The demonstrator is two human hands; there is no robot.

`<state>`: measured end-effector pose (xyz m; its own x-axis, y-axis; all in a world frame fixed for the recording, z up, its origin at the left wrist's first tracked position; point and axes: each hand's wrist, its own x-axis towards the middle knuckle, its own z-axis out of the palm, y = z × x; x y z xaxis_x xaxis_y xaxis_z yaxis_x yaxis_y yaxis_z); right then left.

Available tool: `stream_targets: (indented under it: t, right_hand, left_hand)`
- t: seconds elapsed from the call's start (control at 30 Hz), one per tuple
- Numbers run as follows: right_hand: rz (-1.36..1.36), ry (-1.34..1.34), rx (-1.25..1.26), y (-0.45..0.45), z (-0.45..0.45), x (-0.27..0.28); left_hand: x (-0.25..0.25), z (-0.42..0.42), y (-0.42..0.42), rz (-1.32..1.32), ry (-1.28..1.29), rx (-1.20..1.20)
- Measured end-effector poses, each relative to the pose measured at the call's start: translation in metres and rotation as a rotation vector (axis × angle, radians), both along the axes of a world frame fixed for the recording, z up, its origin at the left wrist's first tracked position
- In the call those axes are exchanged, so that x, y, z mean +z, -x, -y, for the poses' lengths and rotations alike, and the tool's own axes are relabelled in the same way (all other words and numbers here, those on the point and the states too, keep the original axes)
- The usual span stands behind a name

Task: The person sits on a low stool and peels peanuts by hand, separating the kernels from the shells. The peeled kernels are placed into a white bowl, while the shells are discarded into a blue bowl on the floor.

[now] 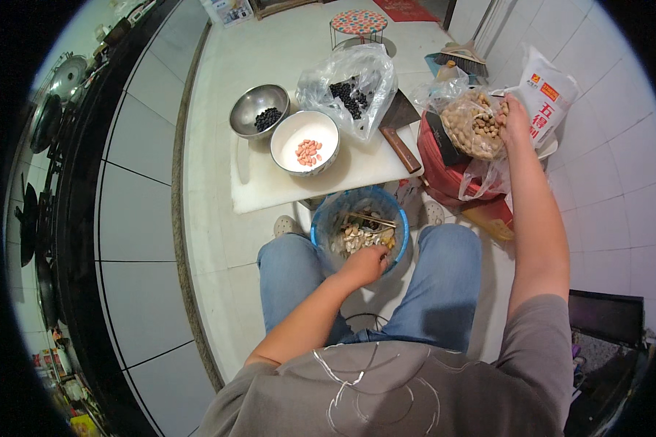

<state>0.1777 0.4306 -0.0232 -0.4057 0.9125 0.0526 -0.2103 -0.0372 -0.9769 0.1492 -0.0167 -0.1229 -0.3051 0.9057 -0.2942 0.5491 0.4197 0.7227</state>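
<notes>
My right hand [516, 121] is at the side of a clear plastic bag of unshelled peanuts [464, 128], its fingertips among the nuts; whether they grip one is hidden. My left hand [365, 265] hangs over the near rim of a blue lined waste bin [316, 225] between my knees, fingers curled, their contents not visible. Peanut shells [355, 240] and a pair of sticks [373, 219] lie in the bin. Beyond it, a white bowl [306, 128] with shelled pink peanuts [308, 152] stands on a white cutting board [265, 191].
A steel bowl [246, 104] and an open plastic bag [320, 82] both hold small black beans or berries. A cleaver [400, 148] lies at the board's right. A red bag [434, 164] supports the peanuts. Behind are a dustpan brush [462, 57] and a round stool [359, 22].
</notes>
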Motion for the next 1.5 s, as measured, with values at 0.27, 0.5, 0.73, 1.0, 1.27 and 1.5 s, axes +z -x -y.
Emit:
stream_targets:
  t: [0.27, 0.5, 0.73, 1.0, 1.27, 1.5]
  right_hand:
    - [-0.071, 0.154, 0.338, -0.007, 0.273, 0.024]
    - [0.411, -0.678, 0.293, -0.010, 0.397, -0.026]
    - [0.168, -1.020, 0.393, -0.001, 0.397, -0.030]
    - [0.085, -1.036, 0.349, 0.008, 0.409, -0.035]
    - [0.022, -1.006, 0.419, 0.014, 0.408, -0.033]
    - [-0.008, -0.909, 0.417, 0.010, 0.414, -0.020]
  left_hand:
    - [0.018, -0.001, 0.020, 1.426, -0.268, 0.436]
    - [0.041, 0.004, 0.017, 1.903, -0.625, 0.442]
    - [0.038, 0.018, 0.025, 1.993, -0.874, 0.617]
    - [0.031, 0.029, 0.027, 1.953, -0.973, 0.707]
    - [0.038, 0.038, 0.033, 1.930, -0.990, 0.840]
    - [0.066, 0.046, 0.019, 1.837, -0.940, 0.912]
